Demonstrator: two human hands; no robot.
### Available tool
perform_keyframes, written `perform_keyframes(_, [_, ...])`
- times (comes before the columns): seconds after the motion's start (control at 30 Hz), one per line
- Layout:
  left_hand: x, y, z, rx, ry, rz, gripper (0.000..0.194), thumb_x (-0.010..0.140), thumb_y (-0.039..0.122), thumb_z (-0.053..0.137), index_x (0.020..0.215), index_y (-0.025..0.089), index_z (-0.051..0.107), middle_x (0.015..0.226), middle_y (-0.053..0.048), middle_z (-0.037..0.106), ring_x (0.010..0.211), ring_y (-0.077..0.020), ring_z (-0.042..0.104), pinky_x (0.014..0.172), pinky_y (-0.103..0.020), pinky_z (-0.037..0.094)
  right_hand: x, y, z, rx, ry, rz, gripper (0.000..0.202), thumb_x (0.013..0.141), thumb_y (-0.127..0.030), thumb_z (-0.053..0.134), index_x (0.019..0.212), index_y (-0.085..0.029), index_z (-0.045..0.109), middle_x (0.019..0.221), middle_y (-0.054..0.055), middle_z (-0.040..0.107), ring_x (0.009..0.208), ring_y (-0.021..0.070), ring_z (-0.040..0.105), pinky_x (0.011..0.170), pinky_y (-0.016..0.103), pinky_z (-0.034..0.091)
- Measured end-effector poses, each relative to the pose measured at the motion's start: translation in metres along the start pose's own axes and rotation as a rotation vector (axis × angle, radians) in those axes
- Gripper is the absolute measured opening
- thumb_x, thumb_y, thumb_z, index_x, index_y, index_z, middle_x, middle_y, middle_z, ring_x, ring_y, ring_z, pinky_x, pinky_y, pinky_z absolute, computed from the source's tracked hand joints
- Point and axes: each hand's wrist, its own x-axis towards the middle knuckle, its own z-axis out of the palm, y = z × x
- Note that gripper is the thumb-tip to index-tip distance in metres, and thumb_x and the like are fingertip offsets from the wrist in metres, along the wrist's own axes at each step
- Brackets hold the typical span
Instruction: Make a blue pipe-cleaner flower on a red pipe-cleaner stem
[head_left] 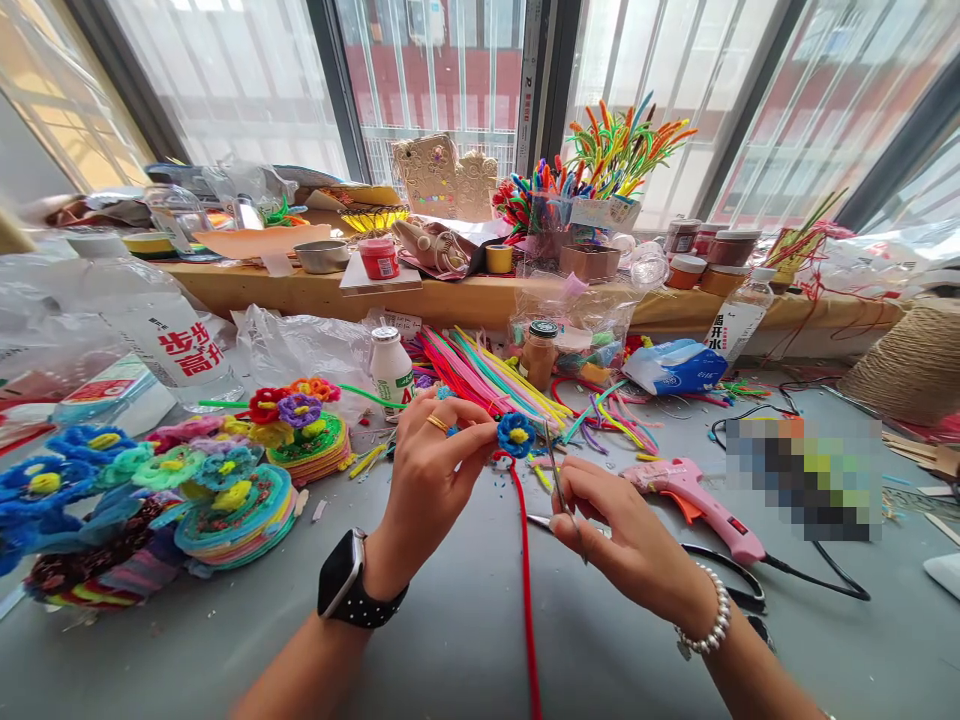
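Between thumb and fingers, my left hand (439, 465) pinches a small blue pipe-cleaner flower (517, 435) with a yellow centre. My right hand (611, 515) grips metal scissors (556, 478), whose blades point up just to the right of the flower. A long red pipe cleaner (525, 580) runs from below the flower toward the front edge of the view. Colourful finished flowers (172, 465) on round striped bases stand to the left of my left hand.
A pink glue gun (694, 500) with its cord lies right of my right hand. Behind are loose pipe cleaners (487, 375), a white bottle (390, 370), a brown jar (538, 358) and a blue packet (675, 367). A twine spool (907, 355) stands far right.
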Motion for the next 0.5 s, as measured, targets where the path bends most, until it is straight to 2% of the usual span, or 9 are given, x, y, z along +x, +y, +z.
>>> perform_keyframes(0.17, [0.0015, -0.0033, -0.0032, 0.052, -0.018, 0.045, 0.013, 0.074, 0.019, 0.05, 0.077, 0.026, 0.061, 0.077, 0.0, 0.059, 0.076, -0.0149, 0.052, 0.091, -0.043, 0.029, -0.0006, 0.0022, -0.0056, -0.012, -0.086, 0.045, 0.037, 0.079, -0.05, 0.036, 0.06, -0.018, 0.038, 0.063, -0.001, 0.044, 0.059, 0.0122, 0.041, 0.053, 0.024, 0.032])
perform_keyframes(0.5, [0.0025, -0.0037, -0.0042, 0.12, -0.035, 0.11, 0.012, 0.073, 0.018, 0.052, 0.076, 0.026, 0.061, 0.077, 0.0, 0.061, 0.076, -0.0147, 0.051, 0.092, -0.045, 0.029, 0.0006, -0.0003, -0.0077, -0.031, -0.104, 0.048, 0.036, 0.078, -0.045, 0.042, 0.057, -0.017, 0.036, 0.061, -0.001, 0.044, 0.058, 0.0112, 0.041, 0.053, 0.023, 0.031])
